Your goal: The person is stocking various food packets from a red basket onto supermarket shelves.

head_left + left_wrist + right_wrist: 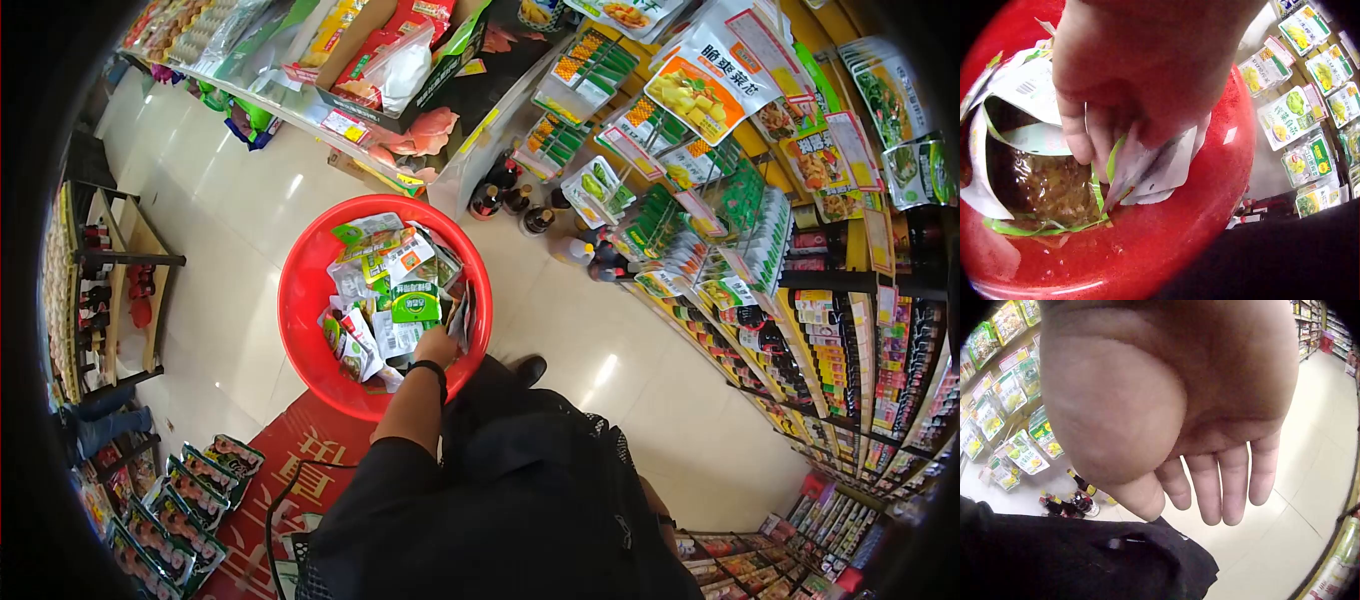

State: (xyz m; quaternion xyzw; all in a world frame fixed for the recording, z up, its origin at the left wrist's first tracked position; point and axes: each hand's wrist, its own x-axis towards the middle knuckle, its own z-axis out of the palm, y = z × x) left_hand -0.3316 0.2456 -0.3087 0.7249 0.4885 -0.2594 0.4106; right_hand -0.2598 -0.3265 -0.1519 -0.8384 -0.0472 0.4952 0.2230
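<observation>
Left hand (pixel 435 347): down inside the red basin (pixel 290 300), back of the wrist crossed by a black wristband (pixel 428 370), fingers pointing into the heap, right at the edge of a greyish-white packet (pixel 1169 172); fingertips partly hidden, so pinching or just touching, cannot tell

Green-and-white packet (pixel 415 303): lying high on the heap, just beyond the left hand, green panel and white lettering facing up

Brown-filled packet (pixel 1054 187): shining through a clear window, green along the lower edge, beside the left fingers and close to the basin wall

Red basin: wide and round, right in front of the person, loaded with mixed pouches in white, green and yellow, some flat, some tilted on edge

Right hand (pixel 1172 419): well apart from the basin, out over the pale floor (pixel 1285 506), palm to the camera, wide and relaxed, fingers nearly straight

Bottles (pixel 535 220): dark and clustered on the floor, near the basin, at the foot of the shelving

Hanging packets (pixel 705 85): bright on their racks, up and to the right in the head view

Carton (pixel 445 75): beyond the basin, filled with red bags

Red mat (pixel 285 430): spread below the basin in the head view, marked with yellow characters
</observation>
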